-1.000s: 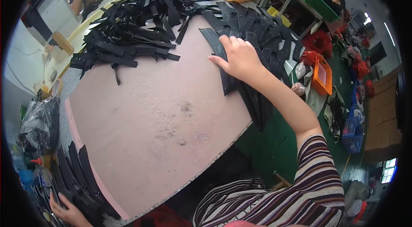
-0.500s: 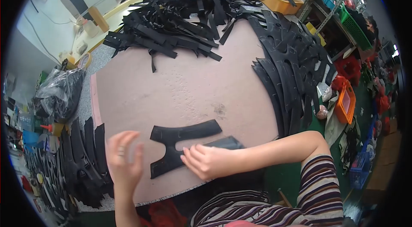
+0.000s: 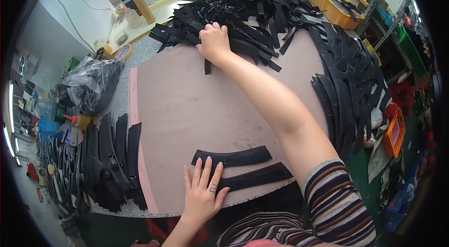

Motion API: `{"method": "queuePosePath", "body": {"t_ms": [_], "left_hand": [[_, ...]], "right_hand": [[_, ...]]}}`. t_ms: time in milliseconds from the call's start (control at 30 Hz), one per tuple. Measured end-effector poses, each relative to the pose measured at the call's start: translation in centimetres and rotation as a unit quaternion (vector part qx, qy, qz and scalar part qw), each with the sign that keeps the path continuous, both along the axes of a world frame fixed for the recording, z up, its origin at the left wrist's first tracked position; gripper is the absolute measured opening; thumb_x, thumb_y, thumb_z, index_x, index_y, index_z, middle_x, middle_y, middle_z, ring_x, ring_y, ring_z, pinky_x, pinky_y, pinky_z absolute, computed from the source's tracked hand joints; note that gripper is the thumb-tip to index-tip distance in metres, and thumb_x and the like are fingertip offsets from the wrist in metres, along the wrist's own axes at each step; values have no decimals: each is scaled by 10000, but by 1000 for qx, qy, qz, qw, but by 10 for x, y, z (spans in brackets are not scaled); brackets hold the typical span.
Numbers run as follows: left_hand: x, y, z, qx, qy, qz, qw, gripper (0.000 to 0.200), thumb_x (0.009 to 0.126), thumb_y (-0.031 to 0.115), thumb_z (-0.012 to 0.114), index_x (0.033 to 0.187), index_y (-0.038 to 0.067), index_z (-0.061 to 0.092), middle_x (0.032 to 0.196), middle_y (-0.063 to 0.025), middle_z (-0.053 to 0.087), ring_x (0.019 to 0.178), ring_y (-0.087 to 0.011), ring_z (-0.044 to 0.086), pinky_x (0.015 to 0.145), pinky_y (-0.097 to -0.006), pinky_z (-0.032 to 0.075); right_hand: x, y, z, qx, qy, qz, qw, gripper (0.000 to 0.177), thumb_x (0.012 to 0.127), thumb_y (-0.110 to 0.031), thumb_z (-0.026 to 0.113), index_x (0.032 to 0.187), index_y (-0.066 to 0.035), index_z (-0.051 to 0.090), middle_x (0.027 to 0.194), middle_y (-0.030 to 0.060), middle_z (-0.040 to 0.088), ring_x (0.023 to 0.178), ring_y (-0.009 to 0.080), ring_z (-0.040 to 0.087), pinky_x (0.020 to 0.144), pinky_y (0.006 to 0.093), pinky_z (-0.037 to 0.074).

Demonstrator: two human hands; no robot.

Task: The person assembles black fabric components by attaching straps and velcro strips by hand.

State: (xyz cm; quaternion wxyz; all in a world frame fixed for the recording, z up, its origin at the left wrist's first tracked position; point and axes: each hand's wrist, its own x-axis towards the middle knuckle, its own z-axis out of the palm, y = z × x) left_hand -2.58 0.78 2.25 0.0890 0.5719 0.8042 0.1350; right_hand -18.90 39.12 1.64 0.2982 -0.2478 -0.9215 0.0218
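My left hand (image 3: 203, 195) is open, its fingers spread over the left part of an H-shaped black piece (image 3: 248, 156) of flat material with pale line marks. The piece lies near the table's front edge, and my hand hides its joining middle part. My right hand (image 3: 215, 43) is stretched far forward to the near left edge of a heap of black straps (image 3: 252, 46). Its fingers are curled closed among the straps; the hand itself hides the grip point. A strap end (image 3: 207, 66) hangs just below it.
Overlapping black cut pieces (image 3: 339, 88) line the table's right side, and more black pieces (image 3: 105, 153) lie at the left. Behind them are a plastic-wrapped bundle (image 3: 91, 83) and a tape roll (image 3: 124, 52). A yellow crate (image 3: 329, 6) stands at the back right.
My right hand has left the black piece and reached forward to the strap heap. My left hand has come down flat onto the piece. The view has shifted, moving the scene rightward.
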Motion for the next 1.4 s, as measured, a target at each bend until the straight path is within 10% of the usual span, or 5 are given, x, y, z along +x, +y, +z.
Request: {"method": "queuePosePath", "body": {"t_ms": [300,533,700,1100,1400], "left_hand": [[-78,3,51,361,-175,167,901,498,1077,353,462,1387,-24,560,1505,-219,482,1432,-354,430,1206,-467,293],[-60,37,49,18,-755,-67,652,292,1045,224,603,1215,-12,625,1144,-65,674,1119,-138,596,1063,-328,426],[-40,32,74,80,-416,-95,901,244,800,128,822,973,-6,713,832,-92,699,771,-210,671,712,-332,520],[2,-19,67,-5,-514,-71,855,268,777,100,861,1027,35,790,763,-92,694,673,-209,682,611,-294,514],[-27,-2,24,106,-270,74,954,238,718,61,855,892,28,696,840,-81,636,788,-221,620,695,-344,493]], "right_hand": [[179,-104,70,227,53,458,858,102,791,-81,688,856,-31,628,991,138,683,753,207,677,666,308,578],[273,-140,63,61,120,467,874,169,796,4,740,912,45,624,1033,261,710,773,293,726,673,380,622],[310,-158,90,-556,-71,350,751,451,842,-273,837,1150,-9,639,981,155,690,903,285,705,787,365,539],[348,-214,50,-645,-137,371,654,222,946,-245,742,868,-49,671,652,131,617,576,331,615,536,386,489],[293,-172,30,-498,-220,230,806,268,900,-245,762,792,-6,706,651,150,668,559,306,660,545,378,507]]}}
